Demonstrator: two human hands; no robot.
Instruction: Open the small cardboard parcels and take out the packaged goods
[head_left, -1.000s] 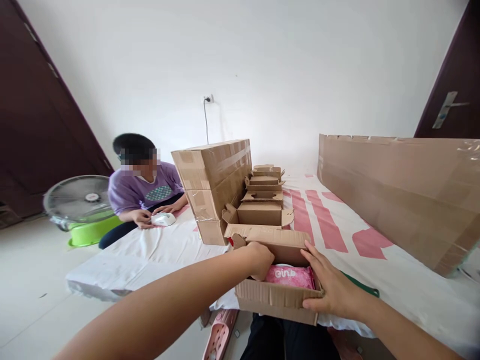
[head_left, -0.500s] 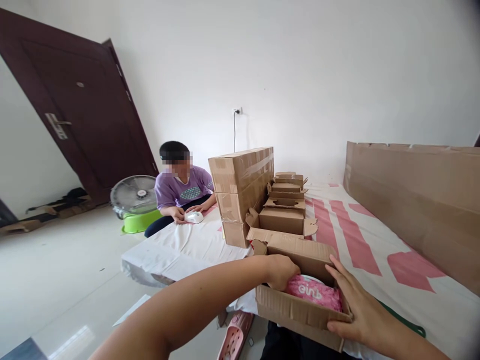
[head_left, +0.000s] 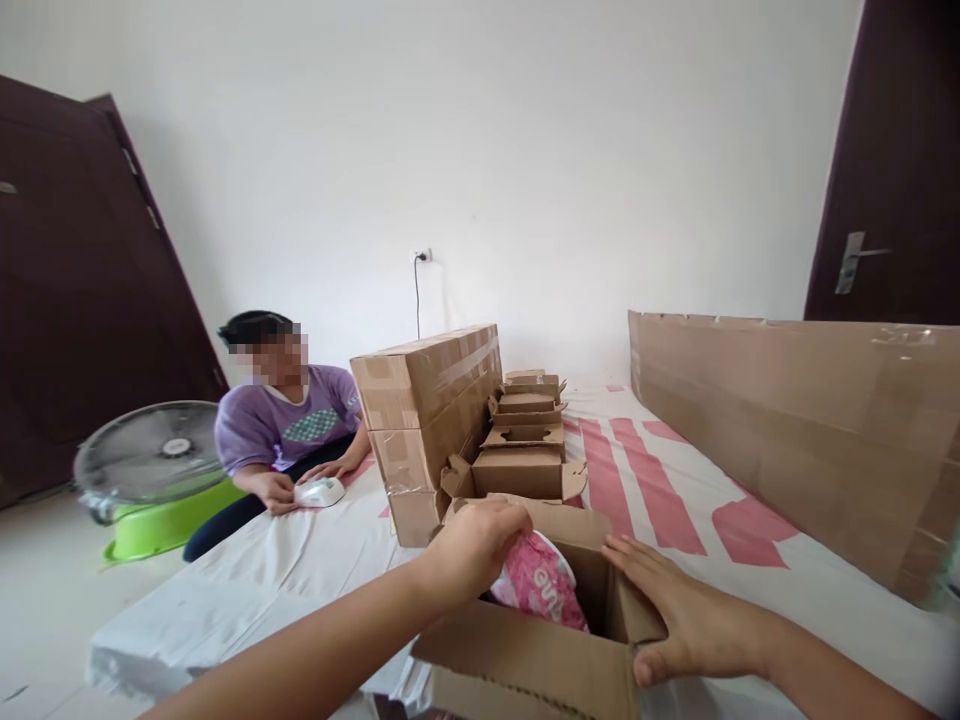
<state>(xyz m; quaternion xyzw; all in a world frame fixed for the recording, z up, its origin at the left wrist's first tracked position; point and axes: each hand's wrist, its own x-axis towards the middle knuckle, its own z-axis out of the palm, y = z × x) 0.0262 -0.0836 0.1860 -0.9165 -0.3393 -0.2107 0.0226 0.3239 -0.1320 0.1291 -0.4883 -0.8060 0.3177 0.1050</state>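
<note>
- Left hand (head_left: 474,545): fingers curled shut on the pink packet (head_left: 541,588), which sits tilted, half inside the carton (head_left: 517,660).
- Right hand (head_left: 679,622): fingers spread flat against the carton's side, likely steadying it.
- The carton sits at the edge of the bed (head_left: 675,500).

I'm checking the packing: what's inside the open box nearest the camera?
A pink pack, tilted, gripped by the left hand; the right hand clasps the right wall of the box. The front wall hides anything under the pack.

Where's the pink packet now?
Head view, bottom centre: the pink packet sits tilted in the open cardboard box, gripped by the left hand, the right hand on the box's right wall.
</note>
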